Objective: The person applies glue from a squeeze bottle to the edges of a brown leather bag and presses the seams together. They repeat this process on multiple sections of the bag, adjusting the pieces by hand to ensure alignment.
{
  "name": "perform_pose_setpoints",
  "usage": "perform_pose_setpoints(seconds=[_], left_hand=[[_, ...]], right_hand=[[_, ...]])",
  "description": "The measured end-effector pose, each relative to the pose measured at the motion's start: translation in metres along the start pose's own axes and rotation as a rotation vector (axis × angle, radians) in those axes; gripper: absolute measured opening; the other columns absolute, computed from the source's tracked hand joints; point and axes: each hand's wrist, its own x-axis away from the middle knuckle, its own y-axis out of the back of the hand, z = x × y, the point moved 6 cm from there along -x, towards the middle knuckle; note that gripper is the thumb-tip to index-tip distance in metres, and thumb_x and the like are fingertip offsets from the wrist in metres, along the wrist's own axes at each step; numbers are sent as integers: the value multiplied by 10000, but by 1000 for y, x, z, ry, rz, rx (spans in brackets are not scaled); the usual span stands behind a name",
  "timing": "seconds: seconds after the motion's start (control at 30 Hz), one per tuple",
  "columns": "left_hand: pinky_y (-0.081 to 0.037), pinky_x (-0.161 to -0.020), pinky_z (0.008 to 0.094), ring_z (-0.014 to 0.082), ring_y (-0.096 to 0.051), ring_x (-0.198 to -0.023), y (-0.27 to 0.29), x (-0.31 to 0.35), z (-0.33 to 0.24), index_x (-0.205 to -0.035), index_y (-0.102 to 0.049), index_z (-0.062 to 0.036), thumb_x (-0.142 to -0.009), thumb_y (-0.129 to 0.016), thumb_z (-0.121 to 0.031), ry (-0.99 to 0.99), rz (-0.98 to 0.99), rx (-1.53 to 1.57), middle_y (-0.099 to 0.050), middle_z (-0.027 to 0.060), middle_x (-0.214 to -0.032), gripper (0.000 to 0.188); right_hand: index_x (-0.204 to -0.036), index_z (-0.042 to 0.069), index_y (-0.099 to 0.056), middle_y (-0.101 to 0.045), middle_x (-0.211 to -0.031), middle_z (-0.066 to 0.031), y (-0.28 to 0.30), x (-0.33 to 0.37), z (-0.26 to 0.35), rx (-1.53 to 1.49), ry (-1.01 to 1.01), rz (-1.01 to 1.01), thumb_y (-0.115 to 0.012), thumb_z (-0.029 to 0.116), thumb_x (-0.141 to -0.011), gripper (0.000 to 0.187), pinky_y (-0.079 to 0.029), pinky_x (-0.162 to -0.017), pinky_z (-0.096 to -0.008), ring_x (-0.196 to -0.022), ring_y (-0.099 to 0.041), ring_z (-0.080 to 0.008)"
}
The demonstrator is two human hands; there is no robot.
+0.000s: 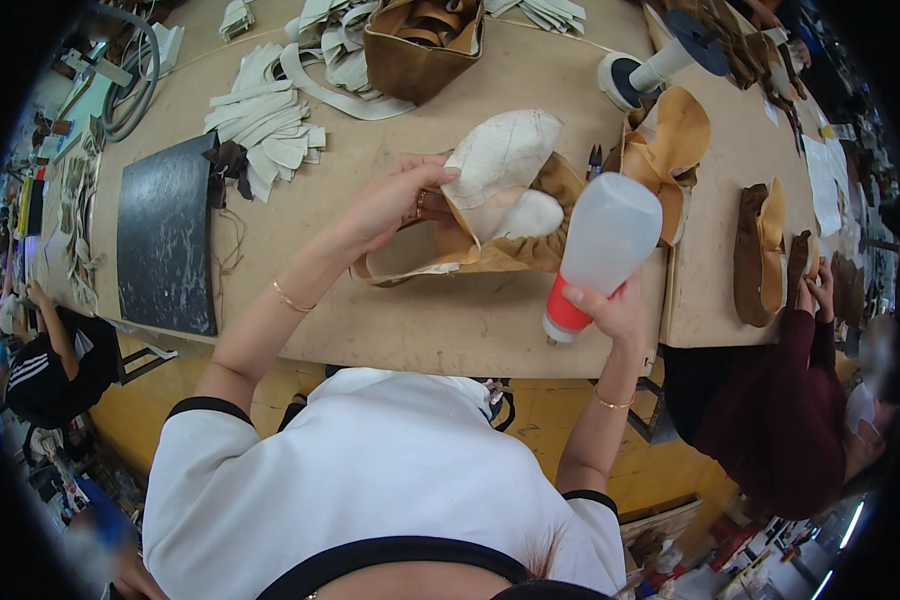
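My left hand (pixel 398 205) pinches the edge of a tan leather shoe upper (pixel 440 262) that lies opened out on the table. Its white inner piece (pixel 508 150) stands up, and a smaller white pad shows lower inside it. Over the upper's right side, my right hand (pixel 615 308) grips a translucent squeeze bottle (pixel 613 225) by its red lower part. The bottle is tilted, with its red end down toward me and its rounded end up. Whether liquid is coming out cannot be seen.
A dark board (pixel 167 235) lies at left, near white strips (pixel 265 125). A brown leather bag-like piece (pixel 425 55) stands at the back. To the right are a spool (pixel 665 65), another tan upper (pixel 670 150) and dark pens (pixel 595 160). A co-worker in maroon (pixel 770 410) sits at right.
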Motion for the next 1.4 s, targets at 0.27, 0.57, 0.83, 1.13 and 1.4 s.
perform_pose_setpoints(seconds=[0.27,0.57,0.83,1.13,1.4], left_hand=[[-514,-737,246,86,-629,-758,5,17,-20,-1084,-621,-4,-927,-516,-186,-289,-53,51,-669,32,-953,262],[-518,-719,257,97,-625,-786,4,-8,-15,-1126,-579,14,-946,-468,-180,-181,-35,49,-652,42,-978,287],[-501,-753,269,106,-607,-846,20,-8,14,-1077,-563,29,-943,-400,-146,-155,1,59,-629,76,-999,274],[-427,-567,172,9,-528,-656,19,-9,9,-845,-573,-43,-934,-552,-201,-206,-11,-145,-598,-24,-758,182],[-429,-495,178,19,-503,-590,9,-2,-9,-812,-619,-8,-895,-645,-308,-222,-137,-462,-593,-17,-720,312]], right_hand=[[-1095,-36,-563,-639,-1039,-170,-23,45,-45,-397,-29,-98,-758,177,-608,566,-514,-820,-368,-945,-626,-241],[-1113,-42,-561,-626,-1062,-184,-25,41,-45,-459,8,-57,-731,213,-617,583,-503,-857,-394,-968,-622,-268],[-1072,-28,-559,-541,-1166,-214,13,39,-40,-437,63,-375,-615,457,-627,660,-463,-886,-392,-1132,-510,-298],[-1277,-35,-459,-507,-1299,-203,-3,-1,-29,-516,75,-205,-634,237,-685,674,-454,-908,-339,-1022,-563,-200],[-1017,-20,-568,-613,-906,-73,-7,-2,-36,-368,-43,-286,-657,127,-696,364,-478,-743,-274,-822,-577,-134]])
